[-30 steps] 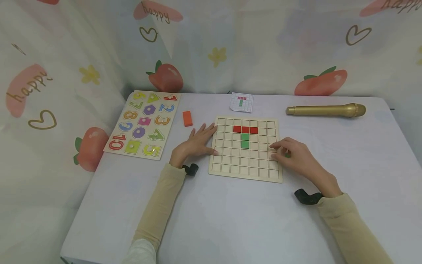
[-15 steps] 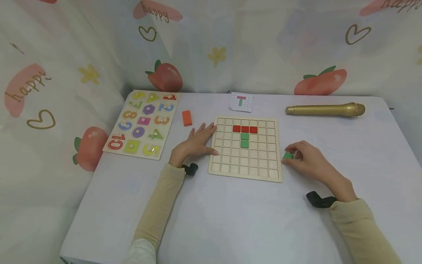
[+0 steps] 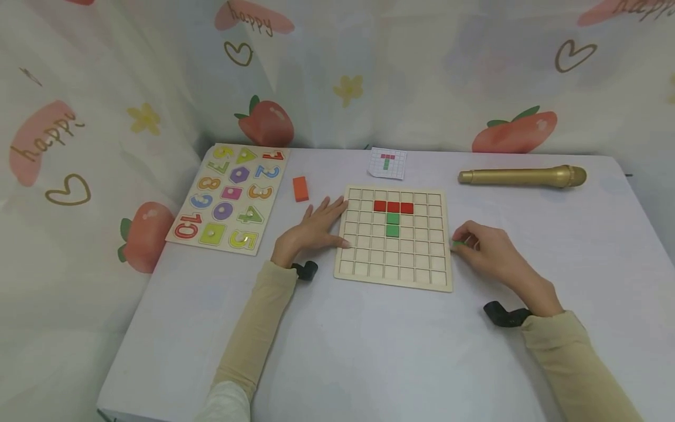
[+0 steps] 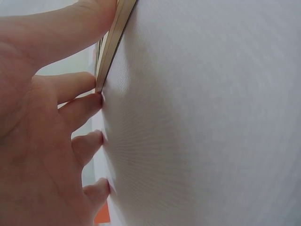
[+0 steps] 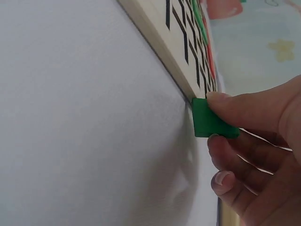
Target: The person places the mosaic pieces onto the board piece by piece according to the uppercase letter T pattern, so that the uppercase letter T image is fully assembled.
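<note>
A square wooden grid board (image 3: 369,255) lies on the white table. On it, three red tiles (image 3: 393,207) form a row, with two green tiles (image 3: 392,225) in a column under the middle one. My left hand (image 3: 312,228) rests spread at the board's left edge, thumb and fingertips touching the rim and table. Just beyond the right edge, my right hand (image 3: 487,249) pinches a green square tile (image 5: 209,120) between thumb and fingers. The right wrist view shows the tile beside the board's edge, its face partly covered by the thumb.
A number and shape puzzle board (image 3: 228,199) lies at the back left, an orange block (image 3: 300,189) beside it. Behind the grid board is a small pattern card (image 3: 387,163). A gold microphone (image 3: 522,176) lies at the back right, before a printed curtain (image 3: 411,76).
My right hand, with the green tile, has moved from over the board's right edge out to the right and turned the tile. The left hand has stayed in place.
</note>
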The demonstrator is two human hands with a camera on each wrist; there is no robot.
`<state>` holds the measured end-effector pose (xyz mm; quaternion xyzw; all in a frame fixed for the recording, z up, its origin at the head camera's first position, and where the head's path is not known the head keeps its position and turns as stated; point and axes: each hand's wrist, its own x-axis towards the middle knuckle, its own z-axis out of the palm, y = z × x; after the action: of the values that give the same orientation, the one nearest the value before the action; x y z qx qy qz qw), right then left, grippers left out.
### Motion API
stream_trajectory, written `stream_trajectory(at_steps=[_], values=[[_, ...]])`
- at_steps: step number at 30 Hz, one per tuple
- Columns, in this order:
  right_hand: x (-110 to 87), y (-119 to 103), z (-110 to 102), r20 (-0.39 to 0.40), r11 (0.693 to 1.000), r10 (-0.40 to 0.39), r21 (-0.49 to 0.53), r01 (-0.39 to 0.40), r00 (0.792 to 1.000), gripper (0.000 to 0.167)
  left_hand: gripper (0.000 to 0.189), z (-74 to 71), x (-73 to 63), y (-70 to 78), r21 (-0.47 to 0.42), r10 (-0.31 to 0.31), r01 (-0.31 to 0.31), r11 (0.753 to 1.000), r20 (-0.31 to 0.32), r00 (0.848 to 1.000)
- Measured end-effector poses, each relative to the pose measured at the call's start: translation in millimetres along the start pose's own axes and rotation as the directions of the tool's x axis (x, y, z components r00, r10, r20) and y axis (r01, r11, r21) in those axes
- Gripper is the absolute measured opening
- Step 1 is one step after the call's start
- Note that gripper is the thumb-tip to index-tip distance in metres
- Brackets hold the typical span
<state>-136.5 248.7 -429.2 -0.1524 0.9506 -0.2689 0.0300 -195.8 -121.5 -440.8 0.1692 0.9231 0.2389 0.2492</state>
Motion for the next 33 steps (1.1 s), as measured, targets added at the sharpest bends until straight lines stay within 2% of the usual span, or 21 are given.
stream_trajectory(at_steps=[4,7,15,20,33], values=[[5.0,-5,0,-0.058,0.999,-0.033,0.020,0.035,0.998,0.015,0.104,0.3,0.6,0.2,0.009,-0.001,0.001,1.000,0.001,1.000],[8.6,-8,4,-0.063,0.997,-0.052,0.059,0.056,0.997,0.017,0.104,0.2,0.4,0.3,0.006,0.003,-0.003,1.000,0.002,1.000],[15.6,-16,19,0.048,0.990,-0.015,0.137,0.008,0.999,0.023,0.103,-1.4,-0.3,1.5,-0.013,0.024,-0.024,1.000,0.018,1.000],[18.4,-22,20,0.071,0.989,0.017,0.149,-0.027,0.997,0.027,0.103,-2.3,-1.2,2.8,-0.019,0.030,-0.030,0.999,0.020,0.999],[28.7,-33,27,0.118,0.973,-0.003,0.228,-0.024,0.993,0.034,0.102,-0.5,-0.3,-2.9,-0.008,0.029,-0.029,1.000,0.012,0.999]])
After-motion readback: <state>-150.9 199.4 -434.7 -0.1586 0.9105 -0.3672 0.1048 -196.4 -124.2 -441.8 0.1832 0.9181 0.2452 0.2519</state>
